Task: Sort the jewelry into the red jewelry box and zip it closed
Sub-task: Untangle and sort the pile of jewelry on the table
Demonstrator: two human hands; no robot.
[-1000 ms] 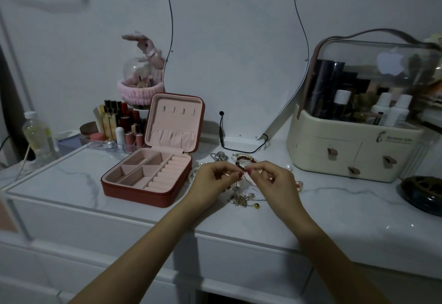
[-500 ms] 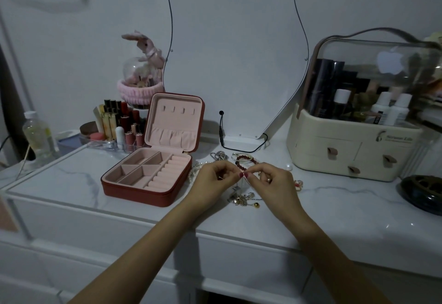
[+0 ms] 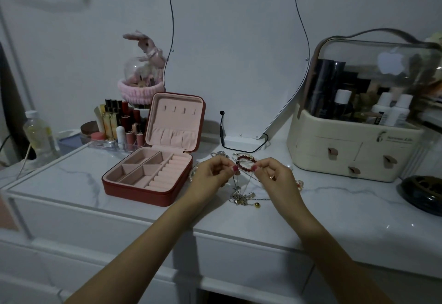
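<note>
Now both hands [image 3: 211, 174] [image 3: 275, 175] pinch a thin chain [image 3: 248, 180] stretched left-right.

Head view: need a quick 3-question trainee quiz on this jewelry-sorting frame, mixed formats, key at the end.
1. True or false: the red jewelry box is zipped closed.
2. Multiple choice: where does the tangle of jewelry lie?
A. in the box's compartments
B. on the marble top, right of the box
C. inside the cream organizer
3. Fill in: the left hand and right hand both pinch a thin ____ between them.

Key:
1. False; the lid stands open and the compartments look empty.
2. B
3. chain
</note>
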